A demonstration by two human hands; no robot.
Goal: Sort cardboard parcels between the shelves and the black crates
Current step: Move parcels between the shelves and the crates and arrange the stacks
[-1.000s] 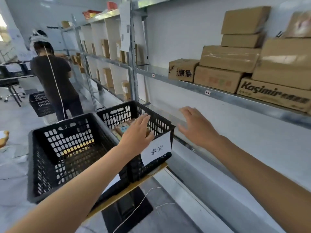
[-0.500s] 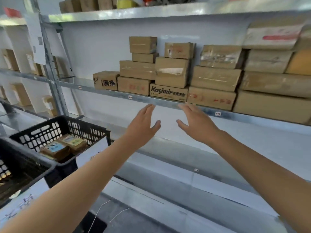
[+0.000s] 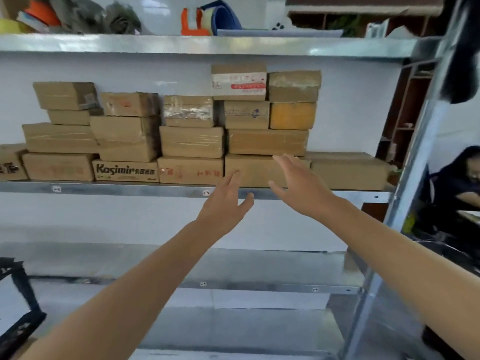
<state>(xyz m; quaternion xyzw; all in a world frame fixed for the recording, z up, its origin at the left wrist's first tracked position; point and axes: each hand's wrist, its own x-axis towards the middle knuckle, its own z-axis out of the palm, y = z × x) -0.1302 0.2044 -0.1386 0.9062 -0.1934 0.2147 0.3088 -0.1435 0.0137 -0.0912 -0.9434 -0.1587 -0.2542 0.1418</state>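
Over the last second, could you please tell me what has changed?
The view swung right, from the black crate, now only at the lower left edge, to the shelf of parcels. The left hand and right hand lifted from crate level toward a bottom-row parcel. Both stayed open, holding nothing; the stacks look undisturbed.

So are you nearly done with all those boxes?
Not nearly, it seems. Done: cannot tell, since only a corner of the black plastic crate shows. In hand: nothing yet; the left hand and right hand are open, reaching towards a plain brown cardboard parcel in the bottom row. Left: many stacked parcels sit on the grey metal shelf.
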